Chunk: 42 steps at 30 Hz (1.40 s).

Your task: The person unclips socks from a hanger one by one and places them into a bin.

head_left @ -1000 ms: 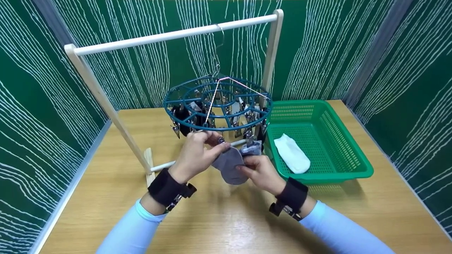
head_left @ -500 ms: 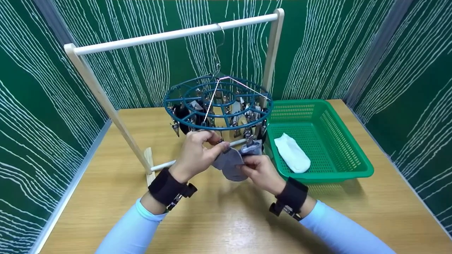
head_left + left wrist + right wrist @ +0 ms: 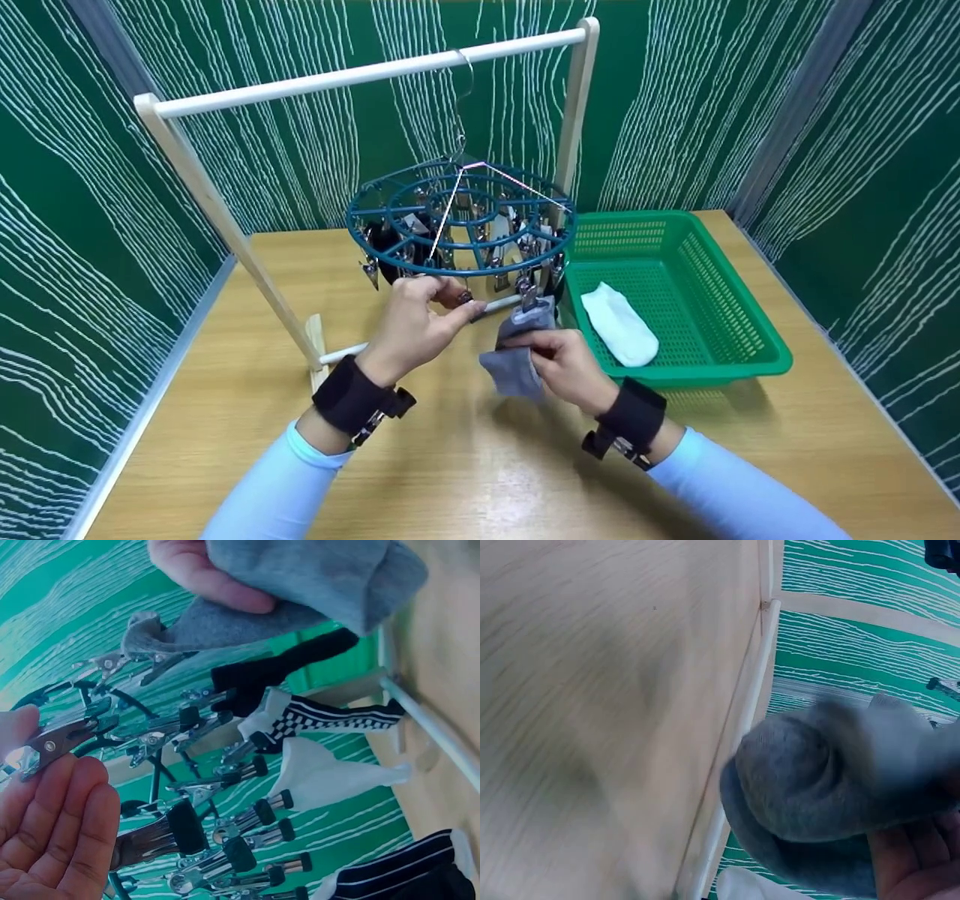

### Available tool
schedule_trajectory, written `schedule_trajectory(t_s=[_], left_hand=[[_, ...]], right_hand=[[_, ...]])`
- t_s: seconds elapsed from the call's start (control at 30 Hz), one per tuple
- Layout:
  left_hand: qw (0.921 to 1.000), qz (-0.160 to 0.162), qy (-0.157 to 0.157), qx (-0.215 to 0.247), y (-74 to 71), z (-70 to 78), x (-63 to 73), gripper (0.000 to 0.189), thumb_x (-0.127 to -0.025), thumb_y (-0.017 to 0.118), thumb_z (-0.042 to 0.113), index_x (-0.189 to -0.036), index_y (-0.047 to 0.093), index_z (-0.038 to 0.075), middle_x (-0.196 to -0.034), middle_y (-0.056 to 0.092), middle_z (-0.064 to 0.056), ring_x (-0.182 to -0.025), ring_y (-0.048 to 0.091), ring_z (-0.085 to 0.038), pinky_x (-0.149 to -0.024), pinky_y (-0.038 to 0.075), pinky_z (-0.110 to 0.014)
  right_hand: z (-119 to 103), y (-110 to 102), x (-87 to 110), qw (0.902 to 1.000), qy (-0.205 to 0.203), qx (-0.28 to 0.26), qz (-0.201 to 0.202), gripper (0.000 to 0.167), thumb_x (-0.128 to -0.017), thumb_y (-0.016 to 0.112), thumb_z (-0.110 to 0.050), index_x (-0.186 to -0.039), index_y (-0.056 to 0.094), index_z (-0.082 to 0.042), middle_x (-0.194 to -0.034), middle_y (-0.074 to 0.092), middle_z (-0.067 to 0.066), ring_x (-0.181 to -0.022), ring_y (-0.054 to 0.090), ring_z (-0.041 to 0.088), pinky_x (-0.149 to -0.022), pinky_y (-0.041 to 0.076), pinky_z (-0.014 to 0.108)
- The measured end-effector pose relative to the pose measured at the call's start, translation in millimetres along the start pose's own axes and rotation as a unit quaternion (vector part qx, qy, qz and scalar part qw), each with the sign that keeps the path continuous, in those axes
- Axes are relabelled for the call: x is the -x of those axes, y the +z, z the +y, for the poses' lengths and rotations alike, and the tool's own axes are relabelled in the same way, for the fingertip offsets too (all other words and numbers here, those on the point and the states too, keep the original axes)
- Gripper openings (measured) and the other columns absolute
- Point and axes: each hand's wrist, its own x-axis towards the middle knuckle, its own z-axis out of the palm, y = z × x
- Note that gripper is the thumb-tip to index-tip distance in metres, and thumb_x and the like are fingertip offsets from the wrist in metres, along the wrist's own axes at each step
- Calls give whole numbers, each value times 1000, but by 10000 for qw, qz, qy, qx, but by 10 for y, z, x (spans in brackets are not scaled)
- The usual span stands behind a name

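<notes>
Left fingers (image 3: 452, 323) pinch one clip (image 3: 58, 744), right fingers (image 3: 537, 340) a gray sock (image 3: 513, 372), inside the bench's (image 3: 480, 472) edges: apparently unclipping, second clip (image 3: 529, 288) likely next.

In the right wrist view, part of the gray sock (image 3: 795, 784) is blurry, and the edge cuts off the right hand (image 3: 922, 859).

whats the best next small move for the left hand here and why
I'd probably move the left hand off its pinched clip to the nearby clip: the pinched clip bites nothing in the left wrist view, while the nearby clip has grey sock fabric hanging from it, and the right hand grips grey sock fabric just below, seemingly placed to catch it.
</notes>
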Motion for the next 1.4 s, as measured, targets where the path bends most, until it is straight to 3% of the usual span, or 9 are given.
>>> schedule_trajectory(t_s=[0.13, 0.3, 0.43, 0.6, 0.83, 0.97, 1.1, 1.27, 1.4], left_hand=[[9999, -77, -131, -23, -7, -3, 10, 13, -93, 86, 13, -94, 80, 1, -88, 80, -11, -81, 73, -23, -76, 61, -38], [9994, -109, -323, 86, -11, -9, 12, 14, -92, 87, 11, -97, 80, 0, -90, 80, -12, -82, 74, -25, -81, 64, -50], [9989, -40, -461, 49, -8, -12, 13, 16, -91, 88, 12, -98, 79, 0, -90, 80, -12, -83, 74, -25, -82, 65, -45], [9983, 87, -579, 0, 1, -22, 12, 22, -91, 89, 14, -102, 79, -2, -93, 81, -14, -84, 76, -25, -83, 64, -40], [9982, 168, -569, 5, 3, -59, 20, 22, -90, 89, 14, -100, 79, -2, -92, 80, -14, -84, 75, -24, -82, 64, -37], [9983, 205, -552, 15, -2, -65, 19, 22, -90, 89, 13, -101, 79, -3, -94, 81, -15, -84, 76, -25, -83, 65, -38], [9977, 174, -657, 52, -4, -69, 18, 24, -90, 89, 13, -104, 79, -3, -96, 81, -16, -87, 75, -26, -85, 64, -41], [9968, 166, -784, 76, -6, -80, 20, 25, -90, 89, 15, -105, 80, -3, -97, 81, -15, -89, 76, -27, -87, 64, -42], [9967, 187, -788, 83, -5, -88, 16, 23, -90, 89, 15, -104, 80, -2, -94, 81, -14, -89, 76, -27, -87, 64, -42]], right_hand=[[-69, -62, 8, 9999, -9, -96, -87, 20, -100, 68, 6, -114, 82, 3, -120, 80, 23, -110, 78, 34, -92, 62, 25], [-173, -187, 21, 9992, 55, -272, -287, 21, -98, 66, 7, -115, 79, 9, -119, 78, 29, -97, 77, 17, -83, 62, 23], [-276, -303, 27, 9982, 162, -431, -393, 24, -97, 64, 9, -117, 76, 13, -119, 76, 33, -90, 74, 7, -79, 62, 22], [-384, -468, 18, 9985, 232, -271, -420, 26, -95, 62, 11, -117, 76, 13, -114, 77, 33, -81, 72, 4, -70, 59, 20], [-487, -748, -34, 9998, -206, 67, -42, 30, -92, 58, 19, -110, 80, 9, -105, 80, 29, -61, 55, 2, -54, 45, 16], [-539, -920, -67, 9986, -472, 73, 229, 26, -91, 61, 21, -107, 79, 11, -101, 79, 31, -63, 64, 2, -56, 53, 16], [-608, -1091, -104, 9973, -523, 203, 473, 20, -92, 66, 18, -105, 79, 11, -93, 83, 18, -65, 70, 5, -58, 57, 18], [-650, -1298, -170, 9958, -478, 338, 711, 20, -94, 65, 17, -105, 80, 10, -87, 82, -12, -56, 62, 2, -51, 49, 15], [-634, -1455, -246, 9947, -333, 435, 872, 18, -97, 65, 14, -107, 80, 11, -88, 80, -20, -57, 61, 0, -51, 46, 13]])
